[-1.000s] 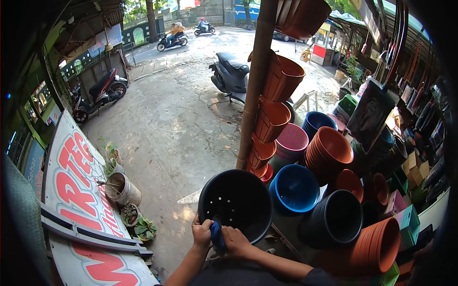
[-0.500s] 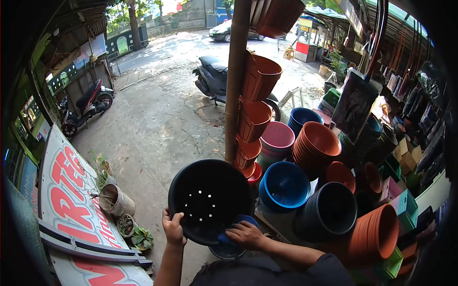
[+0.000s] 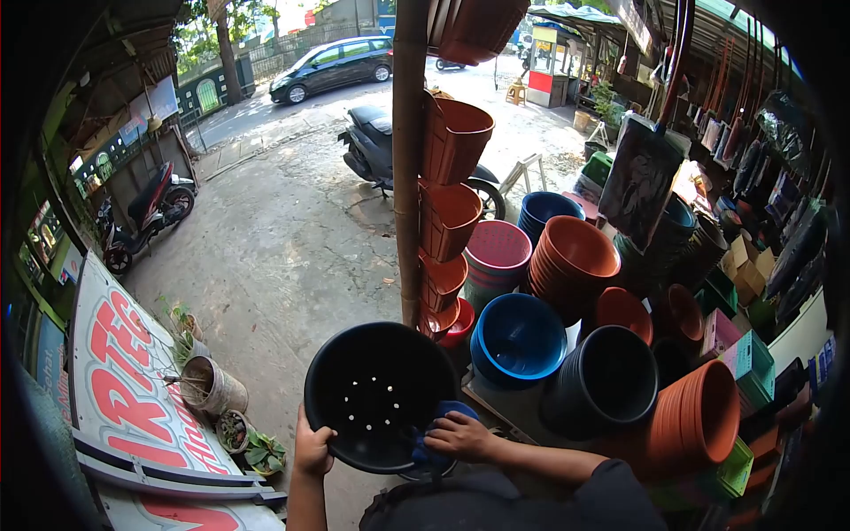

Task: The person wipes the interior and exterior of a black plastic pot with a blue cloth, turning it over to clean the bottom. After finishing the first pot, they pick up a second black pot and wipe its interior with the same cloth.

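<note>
A large black plant pot (image 3: pixel 381 372) with a ring of drainage holes in its bottom is tipped so that I look into it. My left hand (image 3: pixel 313 442) is closed on its left rim, thumb inside. At the lower right rim, my right hand (image 3: pixel 459 437) presses a blue cloth (image 3: pixel 425 450) against the pot; the fingers are bent over the cloth. Part of the cloth is hidden under that hand. Below the pot, another rounded object shows only in part.
Stacked pots stand to the right: blue (image 3: pixel 518 336), black (image 3: pixel 611 376) and terracotta (image 3: pixel 699 411). Terracotta planters (image 3: pixel 456 142) hang on a bamboo post (image 3: pixel 409 177) ahead. A lettered sign (image 3: pixel 133 372) and small potted plants (image 3: pixel 212 387) are at left. A scooter (image 3: pixel 372 146) is parked beyond.
My view has shifted slightly, and the pot with both hands sits a little lower in it. The blue cloth has moved slightly along the lower right rim. A dark car has come along the road.
</note>
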`<state>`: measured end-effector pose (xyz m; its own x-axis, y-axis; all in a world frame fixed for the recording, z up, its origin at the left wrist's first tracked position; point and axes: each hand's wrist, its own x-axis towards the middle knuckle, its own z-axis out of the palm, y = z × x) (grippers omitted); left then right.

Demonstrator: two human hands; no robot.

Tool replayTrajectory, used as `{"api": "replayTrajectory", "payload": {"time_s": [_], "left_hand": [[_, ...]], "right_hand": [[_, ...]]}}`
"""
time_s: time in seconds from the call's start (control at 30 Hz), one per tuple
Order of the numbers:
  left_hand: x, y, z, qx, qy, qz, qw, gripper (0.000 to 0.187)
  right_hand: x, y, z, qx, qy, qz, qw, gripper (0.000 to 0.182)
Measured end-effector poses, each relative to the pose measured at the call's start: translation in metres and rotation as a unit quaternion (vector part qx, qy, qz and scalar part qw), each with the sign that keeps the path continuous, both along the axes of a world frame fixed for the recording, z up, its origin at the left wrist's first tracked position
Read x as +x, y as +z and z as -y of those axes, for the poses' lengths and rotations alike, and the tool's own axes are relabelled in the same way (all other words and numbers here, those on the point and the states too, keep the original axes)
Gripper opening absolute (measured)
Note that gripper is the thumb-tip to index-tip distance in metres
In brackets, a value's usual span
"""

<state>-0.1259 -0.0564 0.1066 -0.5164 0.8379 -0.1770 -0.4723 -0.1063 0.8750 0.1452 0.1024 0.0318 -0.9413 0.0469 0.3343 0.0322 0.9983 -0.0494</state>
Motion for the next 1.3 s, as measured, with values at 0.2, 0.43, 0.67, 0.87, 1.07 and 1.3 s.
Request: {"api": "replayTrajectory", "payload": {"time_s": [0.2,0.43,0.67,0.87,1.07,1.3], "left_hand": [[0.084,-0.063,-0.042,0.025,0.216,-0.023,0.976,0.079],[0.02,-0.049,-0.019,-0.052,0.015,-0.013,0.998,0.082],[0.004,-0.006,-0.025,-0.164,0.005,-0.604,0.78,0.081],[0.067,-0.023,-0.024,-0.172,-0.275,-0.778,0.538,0.03],[0.032,-0.013,-0.012,-0.085,-0.3,-0.728,0.611,0.027],[0.015,-0.031,0.002,-0.076,-0.232,-0.426,0.871,0.023]], "right_hand": [[-0.03,0.018,0.007,-0.034,-0.061,-0.076,0.995,0.03],[0.002,0.019,-0.015,-0.013,0.016,-0.038,0.999,0.03],[0.009,0.038,-0.058,0.146,0.102,-0.027,0.984,0.029],[-0.007,0.048,-0.051,0.112,0.08,-0.031,0.99,0.03],[0.001,0.099,-0.08,0.045,0.095,0.017,0.994,0.038],[-0.009,0.103,-0.065,-0.157,-0.1,-0.129,0.974,0.064]]}}
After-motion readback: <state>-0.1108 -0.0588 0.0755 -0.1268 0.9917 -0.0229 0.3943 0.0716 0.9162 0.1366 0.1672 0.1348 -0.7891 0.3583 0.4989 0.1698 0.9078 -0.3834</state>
